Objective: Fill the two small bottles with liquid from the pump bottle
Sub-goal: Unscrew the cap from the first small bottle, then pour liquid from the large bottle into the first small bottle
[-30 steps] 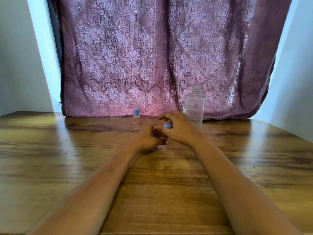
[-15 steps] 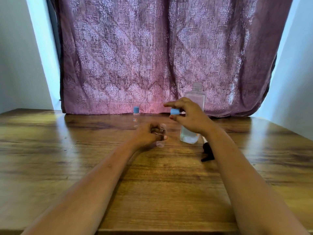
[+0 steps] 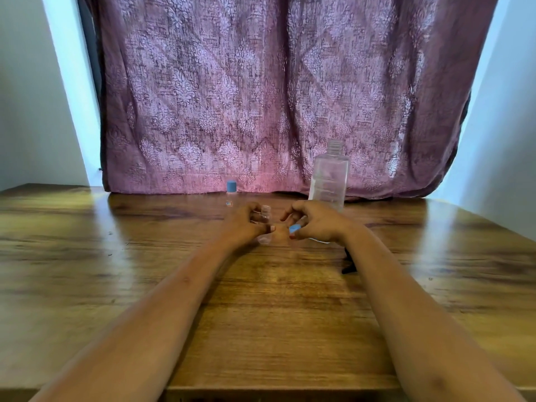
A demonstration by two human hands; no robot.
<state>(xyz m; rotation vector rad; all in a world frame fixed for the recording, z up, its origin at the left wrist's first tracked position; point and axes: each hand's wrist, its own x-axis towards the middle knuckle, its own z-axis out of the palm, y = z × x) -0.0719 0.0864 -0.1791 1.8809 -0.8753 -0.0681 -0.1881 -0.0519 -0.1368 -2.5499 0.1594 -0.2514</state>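
My left hand (image 3: pixel 245 223) grips a small clear bottle (image 3: pixel 265 216), uncapped and upright on the wooden table (image 3: pixel 145 256). Its blue cap (image 3: pixel 294 228) is pinched in the fingers of my right hand (image 3: pixel 316 223), low and just right of the bottle. A second small bottle (image 3: pixel 231 194) with a blue cap stands behind my left hand. The large clear bottle (image 3: pixel 329 178) stands behind my right hand with its neck open and no pump on it. A black pump part (image 3: pixel 348 266) lies on the table, mostly hidden by my right forearm.
A mauve patterned curtain (image 3: pixel 275 97) hangs along the table's far edge, with pale walls on both sides. The table's near edge runs under my forearms.
My right hand unscrewed the blue cap, lifted it up and to the right, and has now lowered it close to the table. My left hand kept hold of the small bottle.
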